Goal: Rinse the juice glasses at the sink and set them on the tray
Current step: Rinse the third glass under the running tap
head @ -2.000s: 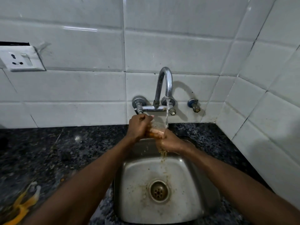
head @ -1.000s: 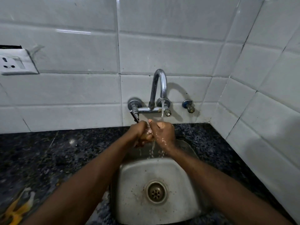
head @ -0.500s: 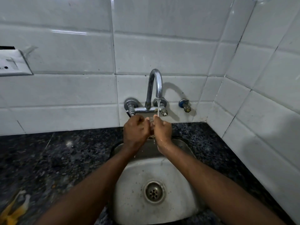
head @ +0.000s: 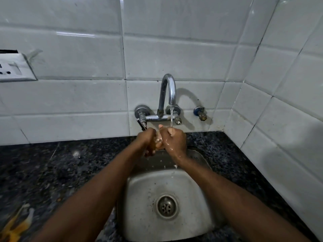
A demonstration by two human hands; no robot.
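Head view: a two-voice legend
A: Your left hand (head: 146,139) and right hand (head: 174,140) meet under the tap (head: 168,91), the fingers of both curled round the juice glass (head: 158,142). Only a wet, orange-tinted sliver of it shows between them, above the back edge of the sink (head: 143,193)
B: The water stream (head: 171,117) lands on your right knuckles and not visibly in the glass, so you risk a rinse that leaves residue inside
A: Wet skin on wet glass is the main hazard. Loosen either grip and it probably slips, drops into the steel basin and chips or cracks
B: The faucet lever (head: 142,124) sits just beside your left knuckles, so a twist of the glass could knock it against metal
A: No tray is in view, so you likely carry a dripping glass over the dark countertop (head: 61,163). Mind the blurred yellow scrap (head: 12,227) at its near left corner
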